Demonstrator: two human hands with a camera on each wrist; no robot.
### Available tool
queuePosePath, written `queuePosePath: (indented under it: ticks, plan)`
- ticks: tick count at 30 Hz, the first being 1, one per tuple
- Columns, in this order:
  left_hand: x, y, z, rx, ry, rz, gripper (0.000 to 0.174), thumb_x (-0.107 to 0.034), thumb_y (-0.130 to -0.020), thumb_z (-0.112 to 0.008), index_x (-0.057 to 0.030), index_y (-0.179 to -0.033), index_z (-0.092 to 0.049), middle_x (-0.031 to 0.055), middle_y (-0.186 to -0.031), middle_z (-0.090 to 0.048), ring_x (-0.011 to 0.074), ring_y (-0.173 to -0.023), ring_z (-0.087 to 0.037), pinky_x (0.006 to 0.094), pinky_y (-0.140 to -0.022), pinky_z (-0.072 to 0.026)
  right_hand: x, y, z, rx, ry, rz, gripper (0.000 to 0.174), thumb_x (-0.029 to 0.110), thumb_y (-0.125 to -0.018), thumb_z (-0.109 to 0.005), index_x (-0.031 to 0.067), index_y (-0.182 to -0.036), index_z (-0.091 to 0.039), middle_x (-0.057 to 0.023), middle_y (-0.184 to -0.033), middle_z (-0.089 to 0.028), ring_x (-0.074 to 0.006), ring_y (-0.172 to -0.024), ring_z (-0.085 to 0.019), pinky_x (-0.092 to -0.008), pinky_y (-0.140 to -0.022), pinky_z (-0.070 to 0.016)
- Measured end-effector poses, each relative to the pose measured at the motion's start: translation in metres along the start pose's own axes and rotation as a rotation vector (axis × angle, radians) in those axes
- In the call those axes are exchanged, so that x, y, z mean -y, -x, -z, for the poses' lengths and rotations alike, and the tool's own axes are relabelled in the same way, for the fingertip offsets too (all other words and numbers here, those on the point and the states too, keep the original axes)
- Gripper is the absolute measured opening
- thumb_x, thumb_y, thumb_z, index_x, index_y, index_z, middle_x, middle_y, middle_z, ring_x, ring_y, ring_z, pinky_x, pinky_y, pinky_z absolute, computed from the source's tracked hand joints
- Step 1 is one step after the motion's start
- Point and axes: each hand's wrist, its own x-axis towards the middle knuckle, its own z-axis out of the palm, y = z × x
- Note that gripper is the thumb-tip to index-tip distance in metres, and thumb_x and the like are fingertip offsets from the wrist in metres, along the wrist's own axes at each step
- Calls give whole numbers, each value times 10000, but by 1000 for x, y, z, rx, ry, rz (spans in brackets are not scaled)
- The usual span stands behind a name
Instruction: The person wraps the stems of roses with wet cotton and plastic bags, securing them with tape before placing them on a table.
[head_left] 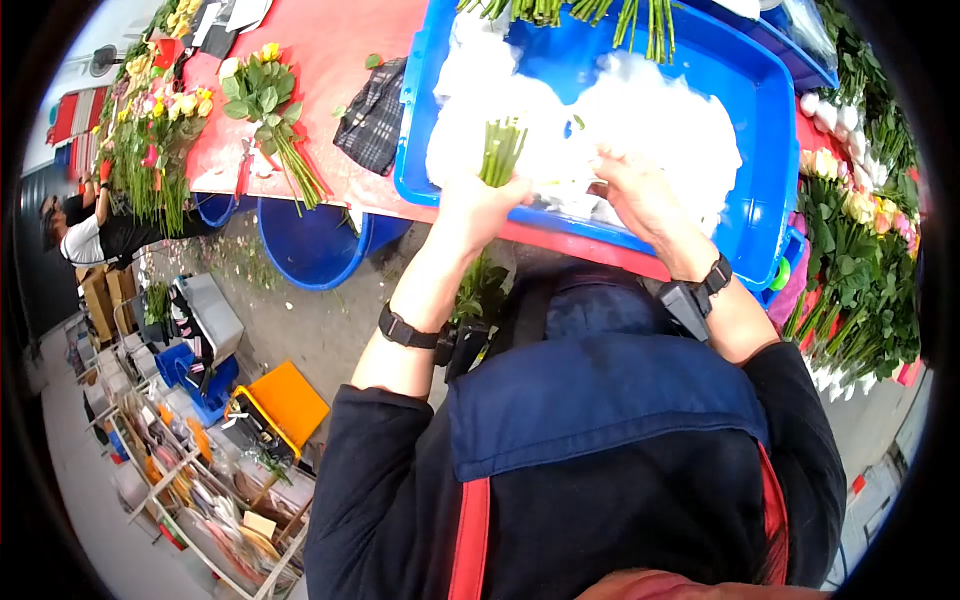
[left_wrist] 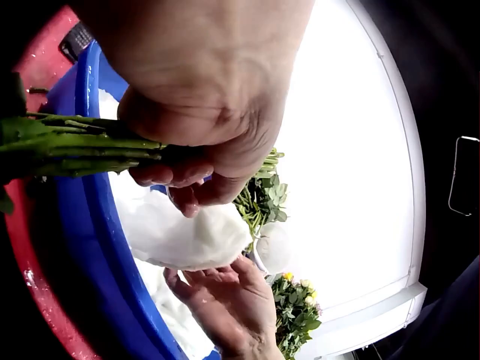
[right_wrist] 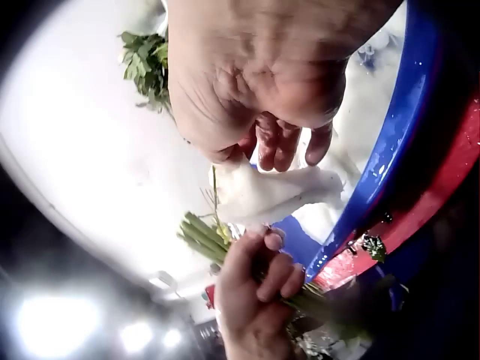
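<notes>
My left hand point(head_left: 472, 210) grips a bunch of green flower stems point(head_left: 503, 152), cut ends pointing away from me over the blue tray point(head_left: 762, 190). In the left wrist view, leaves show on the bunch's other side. My right hand point(head_left: 645, 200) pinches a wet white cotton pad point(right_wrist: 281, 193) by its edge, close beside the stems. Left fingertips point(left_wrist: 187, 199) are right at the pad's upper side, while the right fingers point(left_wrist: 244, 271) lie along its lower edge. Heaps of white cotton point(head_left: 660, 130) fill much of the tray below both hands.
More stem bundles point(head_left: 540, 10) lie across the tray's far side. Left on the red table point(head_left: 330, 40) are a rose bunch point(head_left: 265, 100) and a dark plaid cloth point(head_left: 372, 118). Wrapped roses point(head_left: 850, 250) stand right. A blue bucket point(head_left: 310, 255) sits below; another person point(head_left: 85, 235) works far left.
</notes>
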Motion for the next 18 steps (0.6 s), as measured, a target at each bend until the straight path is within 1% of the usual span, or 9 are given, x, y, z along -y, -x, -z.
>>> queuePosePath:
  ticks: [1,2,5,6,9,10,12,15,18]
  plan:
    - [4,-2,2,-28,-19,-32,121,-104,-765,-665,5,-813,-647,18,-614,-577,73,-453,-468,238,-400,-351,4,2,8,-13,-113,16,260,106,-891,-573,-11,-1123,-593,-109,-1093,-636,-215,-1001,-609,-369,-893,-484]
    - [11,-5,5,-105,-6,-46,108,-77,-764,-643,16,-818,-648,35,-638,-599,83,-441,-471,238,-396,-351,8,3,18,-25,-226,32,275,113,-900,-562,-12,-1145,-577,-129,-1132,-627,-246,-1039,-610,-403,-913,-484]
    - [27,-13,21,-118,3,1,140,-74,-778,-657,33,-866,-637,49,-657,-609,82,-421,-465,242,-373,-347,20,3,57,18,-490,10,281,156,-927,-538,-6,-1156,-558,-166,-1197,-594,-318,-1122,-575,-489,-937,-464]
    - [37,-17,27,-105,-29,-1,158,-89,-794,-664,24,-901,-637,37,-645,-595,76,-428,-469,239,-368,-342,26,4,63,70,-586,3,366,227,-941,-528,-8,-1220,-504,-174,-1209,-588,-347,-1140,-565,-514,-945,-450]
    - [47,-14,28,-300,-158,-143,183,-136,-818,-678,3,-934,-650,11,-634,-575,67,-437,-458,235,-371,-335,48,11,48,-83,-610,-59,466,209,-922,-575,-24,-1298,-430,-161,-1208,-589,-329,-1132,-571,-499,-925,-466]
    - [44,-9,29,-346,-231,-160,203,-168,-831,-688,-7,-951,-656,-5,-631,-564,61,-442,-448,231,-377,-331,47,11,41,-130,-467,-20,505,199,-911,-596,-16,-1325,-401,-157,-1212,-586,-320,-1134,-571,-483,-925,-468]
    - [29,7,28,-161,-223,-108,230,-207,-835,-703,-9,-944,-660,-22,-625,-548,54,-451,-437,232,-390,-331,41,12,28,-212,-182,50,597,178,-891,-636,-1,-1379,-343,-150,-1220,-580,-302,-1139,-571,-452,-926,-473]
    - [12,22,18,33,-209,-33,275,-279,-840,-720,-14,-896,-674,-45,-601,-516,44,-475,-422,246,-411,-322,38,9,11,-156,-76,96,608,149,-871,-667,16,-1382,-365,-131,-1270,-552,-280,-1159,-561,-393,-952,-467]
    - [9,24,7,121,-148,-14,270,-273,-837,-720,-15,-885,-657,-34,-601,-525,46,-465,-422,250,-405,-327,39,22,-33,-119,767,371,530,155,-863,-663,25,-1332,-454,-149,-1299,-541,-306,-1185,-546,-375,-997,-437]
